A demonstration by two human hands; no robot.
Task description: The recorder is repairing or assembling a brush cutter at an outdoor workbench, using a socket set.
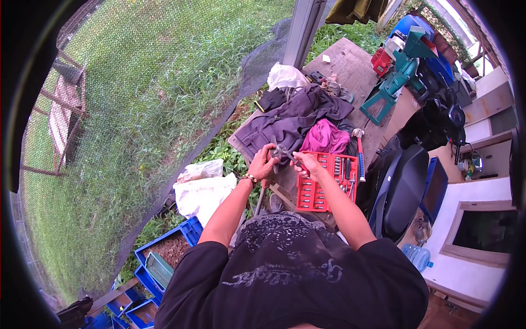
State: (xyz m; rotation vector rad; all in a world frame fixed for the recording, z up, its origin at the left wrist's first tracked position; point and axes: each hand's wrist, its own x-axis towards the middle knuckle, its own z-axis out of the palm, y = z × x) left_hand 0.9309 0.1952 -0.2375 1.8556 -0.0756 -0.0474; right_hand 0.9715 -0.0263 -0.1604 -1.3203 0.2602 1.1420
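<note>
Over the near end of the wooden bench, my left hand (263,163) has its fingers closed round a grey metal piece (275,155) with a flat blade-like part. My right hand (310,166) is wrapped round a dark-handled tool (292,158), whose far end meets the metal piece; its exact kind is too small to tell. Just below my right hand lies an open red socket set case (313,205) with rows of sockets and bits. A hammer (360,156) with a red, white and blue handle rests along its right side. Below my left hand stands a tool with an orange-brown handle (265,184).
A dark jacket (290,118) and a magenta cloth (325,137) cover part of the bench (350,66). A green metal machine (392,88) stands at its far right. Close on the right is a black motorcycle (402,178). Blue crates (192,230) and white sacks (203,194) sit left.
</note>
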